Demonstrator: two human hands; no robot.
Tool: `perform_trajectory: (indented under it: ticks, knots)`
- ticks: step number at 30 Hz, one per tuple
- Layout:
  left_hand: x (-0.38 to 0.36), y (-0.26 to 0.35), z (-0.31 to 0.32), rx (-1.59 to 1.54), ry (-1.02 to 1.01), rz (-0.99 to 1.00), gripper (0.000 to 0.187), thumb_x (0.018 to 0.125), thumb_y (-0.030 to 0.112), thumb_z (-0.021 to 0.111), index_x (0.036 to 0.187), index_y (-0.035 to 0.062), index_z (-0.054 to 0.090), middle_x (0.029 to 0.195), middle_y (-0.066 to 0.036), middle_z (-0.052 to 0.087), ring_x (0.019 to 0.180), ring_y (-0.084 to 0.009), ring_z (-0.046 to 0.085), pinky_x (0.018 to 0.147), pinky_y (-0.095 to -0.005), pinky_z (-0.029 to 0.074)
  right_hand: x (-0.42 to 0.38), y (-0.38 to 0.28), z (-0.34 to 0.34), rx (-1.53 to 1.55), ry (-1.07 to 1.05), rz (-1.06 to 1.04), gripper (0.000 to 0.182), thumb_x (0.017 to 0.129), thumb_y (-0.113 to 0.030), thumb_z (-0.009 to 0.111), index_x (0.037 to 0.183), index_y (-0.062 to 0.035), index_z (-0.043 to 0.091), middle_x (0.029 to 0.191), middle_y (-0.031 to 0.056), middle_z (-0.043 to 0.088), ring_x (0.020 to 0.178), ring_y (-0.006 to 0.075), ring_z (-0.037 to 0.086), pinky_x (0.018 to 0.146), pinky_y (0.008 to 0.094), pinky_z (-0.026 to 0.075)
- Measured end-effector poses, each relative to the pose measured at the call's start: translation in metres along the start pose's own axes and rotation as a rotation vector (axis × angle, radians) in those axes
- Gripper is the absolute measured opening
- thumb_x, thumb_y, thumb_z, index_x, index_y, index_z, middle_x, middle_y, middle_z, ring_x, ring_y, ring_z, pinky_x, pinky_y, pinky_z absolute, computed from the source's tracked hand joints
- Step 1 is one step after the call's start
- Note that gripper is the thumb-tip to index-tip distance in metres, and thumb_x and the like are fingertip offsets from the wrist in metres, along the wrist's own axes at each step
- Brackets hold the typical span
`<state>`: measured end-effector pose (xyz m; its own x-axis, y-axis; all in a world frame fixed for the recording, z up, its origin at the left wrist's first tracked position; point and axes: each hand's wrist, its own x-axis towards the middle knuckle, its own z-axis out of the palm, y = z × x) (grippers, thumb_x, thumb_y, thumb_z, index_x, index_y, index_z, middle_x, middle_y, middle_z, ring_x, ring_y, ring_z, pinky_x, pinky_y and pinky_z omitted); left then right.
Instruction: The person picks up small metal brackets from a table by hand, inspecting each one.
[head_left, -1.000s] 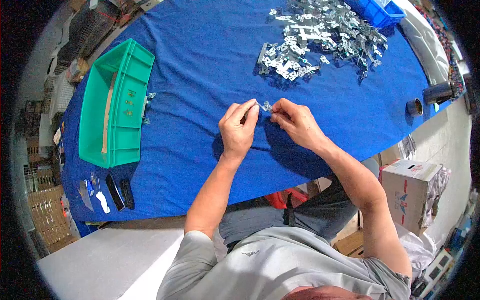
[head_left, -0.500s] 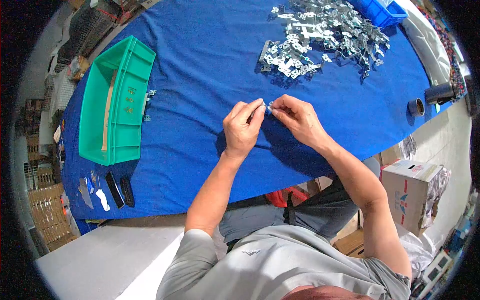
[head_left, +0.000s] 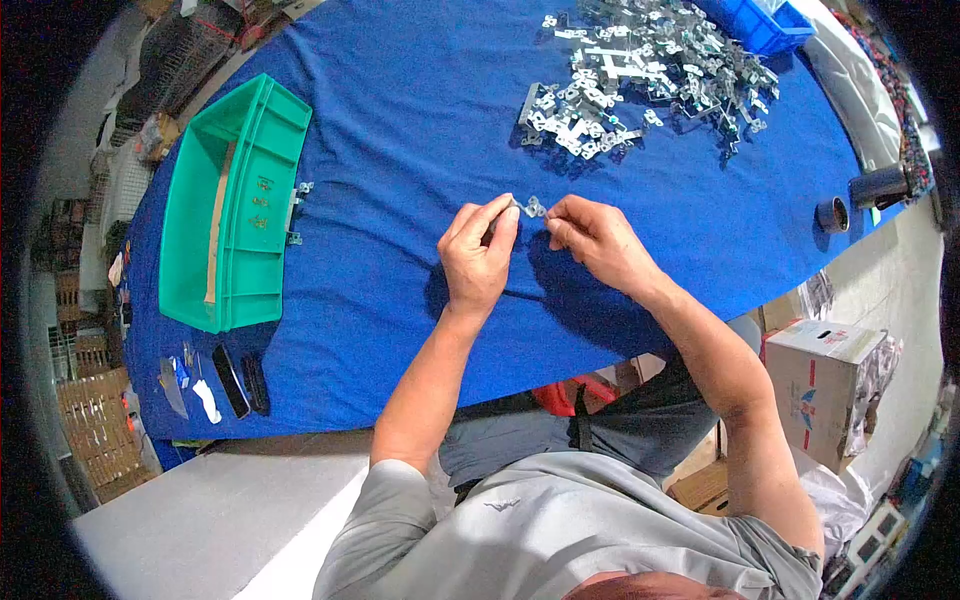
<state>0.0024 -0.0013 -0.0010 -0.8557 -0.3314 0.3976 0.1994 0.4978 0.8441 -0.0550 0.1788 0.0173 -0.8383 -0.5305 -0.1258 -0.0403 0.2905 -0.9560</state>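
A small silvery metal bracket (head_left: 535, 208) is held up over the blue cloth, between my two hands. My left hand (head_left: 476, 258) is closed, thumb and forefinger pinching the bracket's left end. Just to the right of it, my right hand (head_left: 600, 240) is also in a pinch, its fingertips close to the bracket's other end. Whatever lies between those right fingertips is too small to name. Farther back on the cloth spreads a loose pile of similar metal brackets (head_left: 640, 75).
A green plastic bin (head_left: 268, 210) is at the left, with metal pieces (head_left: 296, 210) beside it. Dark elongated objects (head_left: 240, 380) lie near the front left edge. At the right are a brown roll (head_left: 832, 215) and a dark cylinder (head_left: 880, 187); a blue bin (head_left: 765, 28) stands behind.
My hands have moved slightly apart, the left one a little leftward. More of the bracket now shows between the fingertips.
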Motion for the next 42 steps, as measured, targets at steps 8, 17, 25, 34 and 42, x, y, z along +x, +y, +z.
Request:
perform_trajectory:
  ticks: [8,17,25,34,42]
  knots:
    - [0.000,-0.001,-0.001,0.028,-0.016,0.003,0.017,0.088,0.004,0.073,0.105,0.0014,0.076,0.080,-0.005,0.066,0.068,-0.0103,0.058,0.061,-0.0259,0.047,-0.001,0.000,0.002,-0.033,-0.010,-0.027,0.017,0.099,-0.016,0.060,0.100,0.0004,0.062,0.076,0.0092,0.067,0.066,0.0141,0.061,0.061,0.0336,0.049]
    - [0.000,-0.002,0.002,0.017,-0.018,0.046,0.014,0.088,0.006,0.073,0.100,0.0002,0.075,0.077,-0.009,0.066,0.064,-0.0174,0.062,0.057,-0.0317,0.048,-0.003,-0.004,0.005,-0.016,0.046,-0.083,0.022,0.096,-0.016,0.065,0.109,-0.0001,0.057,0.080,0.0125,0.066,0.067,0.0176,0.061,0.062,0.0353,0.049]
    - [-0.001,0.001,0.002,0.059,-0.076,0.107,0.017,0.087,0.004,0.074,0.103,0.0012,0.076,0.077,-0.007,0.066,0.064,-0.0118,0.058,0.057,-0.0269,0.046,-0.001,0.003,0.004,-0.142,0.076,-0.196,0.014,0.095,-0.015,0.065,0.101,-0.0018,0.064,0.083,0.0120,0.063,0.074,0.0181,0.059,0.066,0.0353,0.049]
    - [0.000,0.000,0.002,0.029,-0.016,0.057,0.015,0.087,0.005,0.074,0.101,0.0008,0.075,0.075,-0.009,0.065,0.062,-0.0157,0.060,0.056,-0.0303,0.048,0.002,0.005,0.003,0.026,0.231,-0.184,0.014,0.098,-0.015,0.062,0.103,-0.0016,0.063,0.082,0.0079,0.064,0.069,0.0142,0.057,0.063,0.0308,0.047]
    - [0.002,0.000,-0.001,0.000,0.047,0.034,0.015,0.087,0.004,0.073,0.101,0.0008,0.075,0.078,-0.007,0.066,0.063,-0.0130,0.060,0.057,-0.0281,0.048,0.000,0.001,0.002,-0.037,-0.049,0.002,0.020,0.100,-0.019,0.060,0.105,-0.0005,0.065,0.077,0.0063,0.069,0.064,0.0117,0.059,0.059,0.0317,0.048]
